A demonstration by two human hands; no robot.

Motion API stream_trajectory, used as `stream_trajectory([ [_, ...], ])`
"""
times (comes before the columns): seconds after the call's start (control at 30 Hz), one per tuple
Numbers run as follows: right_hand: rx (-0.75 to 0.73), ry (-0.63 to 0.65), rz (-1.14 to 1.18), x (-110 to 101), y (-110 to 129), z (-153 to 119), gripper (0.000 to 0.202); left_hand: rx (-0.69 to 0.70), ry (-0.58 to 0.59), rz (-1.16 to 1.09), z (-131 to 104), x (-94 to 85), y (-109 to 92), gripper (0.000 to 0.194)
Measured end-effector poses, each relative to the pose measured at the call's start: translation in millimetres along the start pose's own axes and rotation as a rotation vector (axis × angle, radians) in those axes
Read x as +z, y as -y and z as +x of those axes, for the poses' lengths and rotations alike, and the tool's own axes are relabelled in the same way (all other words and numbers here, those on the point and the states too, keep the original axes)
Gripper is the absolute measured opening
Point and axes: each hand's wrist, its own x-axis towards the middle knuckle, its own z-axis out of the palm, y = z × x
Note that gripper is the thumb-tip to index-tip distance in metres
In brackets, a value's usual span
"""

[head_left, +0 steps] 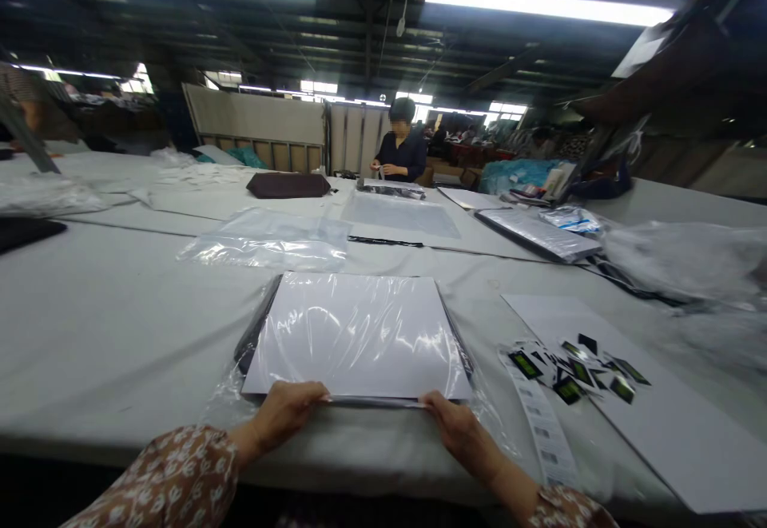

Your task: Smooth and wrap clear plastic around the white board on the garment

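A white board in clear plastic wrap lies flat in front of me, with dark material showing under its left and right edges. My left hand pinches the near edge of the plastic, left of the middle. On the right part of that same edge, my right hand also has its fingers closed on the plastic. Loose clear film spreads out at both sides of the package.
Right of the package are a label strip, several black tags and a white board. Beyond lie clear bags, a dark folded item and a wrapped package. A person stands across the table.
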Motion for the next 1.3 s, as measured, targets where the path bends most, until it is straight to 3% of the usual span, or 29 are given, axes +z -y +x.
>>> stream_trajectory([
  [0.17, 0.152, 0.000, 0.053, -10, 5, 18, 0.035, -0.199, -0.003, -0.088, 15, -5.9, -5, 0.040],
  [0.37, 0.301, 0.046, 0.148, -17, 0, 38, 0.036, -0.284, 0.036, -0.204, 28, -11.0, -8, 0.044],
  [0.53, 0.457, 0.121, 0.180, -14, -3, 51, 0.034, -0.326, 0.147, -0.332, 45, -18.1, -3, 0.044],
  [0.67, 0.610, 0.181, 0.061, -13, -8, 75, 0.031, -0.377, 0.251, -0.392, 62, -18.0, 5, 0.042],
  [0.77, 0.683, 0.154, -0.129, -43, -29, 91, 0.028, -0.422, 0.305, -0.392, 67, -13.0, 11, 0.042],
  [0.87, 0.713, 0.098, -0.268, -102, -57, 71, 0.034, -0.450, 0.329, -0.384, 67, -7.4, 14, 0.043],
  [0.97, 0.575, 0.091, -0.274, -146, -71, 6, 0.046, -0.469, 0.351, -0.401, 66, -3.6, 17, 0.046],
  [1.03, 0.192, 0.055, -0.386, -148, -69, -46, 0.087, -0.477, 0.367, -0.416, 65, -2.2, 18, 0.047],
  [1.1, -0.052, 0.011, -0.535, -129, -64, -85, 0.094, -0.487, 0.385, -0.420, 64, -1.7, 19, 0.047],
  [1.17, -0.123, -0.079, -0.603, -102, -61, -101, 0.079, -0.500, 0.402, -0.426, 64, -1.8, 20, 0.046],
  [1.3, -0.166, -0.291, -0.526, -64, -67, -81, 0.043, -0.515, 0.397, -0.427, 63, -2.1, 18, 0.047],
])
